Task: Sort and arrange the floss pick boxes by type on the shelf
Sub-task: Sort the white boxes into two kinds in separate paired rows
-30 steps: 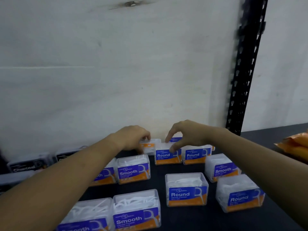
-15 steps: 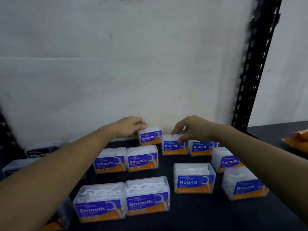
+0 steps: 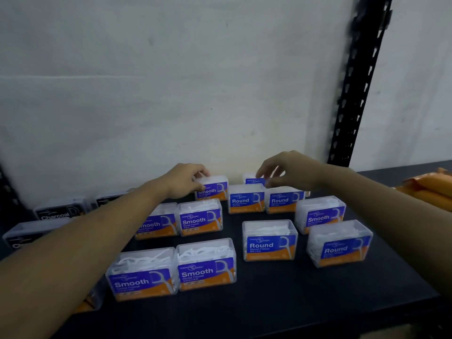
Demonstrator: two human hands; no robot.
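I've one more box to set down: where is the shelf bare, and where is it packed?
The widest bare strip of the shelf runs along its front edge, before the front Smooth box. More room lies right of the rightmost Round box. The back row by the wall is crowded; the left hand grips the back Smooth box there.

- Our left arm [image 3: 97, 231] reaches forward from the lower left, the bare forearm nearly straight.
- Our left hand [image 3: 184, 181] is knuckles up. Its fingers curl over the top, and its thumb lies on the front, of the Smooth box [image 3: 212, 190] it grips.
- Our right arm [image 3: 379, 199] extends from the right edge, angled inward.
- Our right hand [image 3: 289, 171] is palm down and raised, its fingers [image 3: 260, 171] loosely bent and spread. We cannot tell whether they pinch anything.
- Our two hands lie near each other but apart.
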